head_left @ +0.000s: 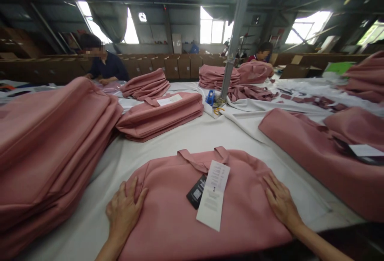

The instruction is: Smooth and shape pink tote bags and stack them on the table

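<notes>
A folded pink garment [246, 213] lies flat on the white table [186, 137] right in front of me, its straps pointing away. A white paper tag [214, 195] and a small black tag [196, 192] rest on its middle. My left hand [124, 209] lies flat with fingers spread on the garment's left edge. My right hand [280, 201] lies flat on its right edge, fingers stretched out. Neither hand holds anything.
A tall stack of pink garments [51, 145] fills the left. More folded piles [159, 115] sit behind, and loose pink fabric [318, 153] lies at the right. A metal pole [235, 33] rises mid-table. Two other people [103, 63] work at the far side.
</notes>
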### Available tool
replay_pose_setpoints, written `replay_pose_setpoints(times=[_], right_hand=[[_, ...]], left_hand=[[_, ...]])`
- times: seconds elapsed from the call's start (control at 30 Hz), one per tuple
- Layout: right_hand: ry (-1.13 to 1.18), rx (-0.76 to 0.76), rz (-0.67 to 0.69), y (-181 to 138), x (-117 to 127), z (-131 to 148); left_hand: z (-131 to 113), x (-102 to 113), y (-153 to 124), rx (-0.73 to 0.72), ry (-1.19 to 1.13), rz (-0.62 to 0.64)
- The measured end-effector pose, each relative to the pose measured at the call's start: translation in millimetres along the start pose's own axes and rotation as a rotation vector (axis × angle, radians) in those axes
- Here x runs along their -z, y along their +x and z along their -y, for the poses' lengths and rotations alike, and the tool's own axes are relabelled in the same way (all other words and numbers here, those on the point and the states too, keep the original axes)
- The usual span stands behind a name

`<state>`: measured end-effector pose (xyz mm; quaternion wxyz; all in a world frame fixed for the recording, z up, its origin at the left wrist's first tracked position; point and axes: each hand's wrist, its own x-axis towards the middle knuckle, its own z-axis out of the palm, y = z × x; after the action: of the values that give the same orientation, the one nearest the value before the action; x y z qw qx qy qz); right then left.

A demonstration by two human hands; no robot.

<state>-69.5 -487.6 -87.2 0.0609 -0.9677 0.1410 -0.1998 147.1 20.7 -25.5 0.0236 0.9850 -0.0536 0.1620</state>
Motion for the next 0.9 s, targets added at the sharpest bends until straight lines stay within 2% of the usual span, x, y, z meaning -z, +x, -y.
replay_pose_setpoints(times=[0.07, 0.13, 0.23, 0.3, 0.37, 0.5, 0.6, 0.67, 0.73, 0.8, 0.83, 0.9], right_hand=[[0.001, -0.005, -0.017, 1.4, 0.7, 1.1], [0.000, -0.008, -0.033, 3.3, 2.1, 2.7], [0.006, 0.000, -0.047, 5.7, 4.7, 5.5], [0.011, -0.013, -0.044, 6.5, 5.9, 7.3], [0.019, -0.041, -0.044, 6.7, 6.5, 8.7], [0.062, -0.083, -0.050, 6.7, 7.3, 11.1], [0.080, -0.116, -0.067, 6.6, 7.8, 13.2], [0.087, -0.136, -0.079, 6.5, 8.4, 15.0], [0.096, -0.152, -0.088, 6.5, 9.1, 16.8], [0.109, -0.161, -0.092, 6.3, 9.8, 18.4], [0.117, -0.165, -0.093, 6.2, 9.9, 19.0], [0.133, -0.173, -0.096, 5.9, 9.6, 19.7]], left_hand=[[-8.5, 9.6, -3.7, -0.007, 0.049, -0.037], [-21.6, 20.7, -12.5, -0.076, 0.025, -0.060], [-54.0, 35.5, -33.6, -0.271, -0.234, -0.036], [-84.4, 42.4, -46.4, -0.402, -0.449, 0.044], [-118.6, 46.1, -52.7, -0.451, -0.561, 0.152], [-181.0, 40.8, -47.0, -0.398, -0.481, 0.355], [-208.0, 33.1, -39.2, -0.382, -0.488, 0.471], [-211.7, 34.0, -36.0, -0.347, -0.690, 0.585], [-201.7, 41.2, -35.0, -0.318, -0.971, 0.821], [-178.1, 50.7, -36.2, -0.328, -1.176, 1.084], [-162.4, 54.4, -37.5, -0.338, -1.219, 1.172], [-128.9, 57.1, -41.3, -0.359, -1.183, 1.182]])
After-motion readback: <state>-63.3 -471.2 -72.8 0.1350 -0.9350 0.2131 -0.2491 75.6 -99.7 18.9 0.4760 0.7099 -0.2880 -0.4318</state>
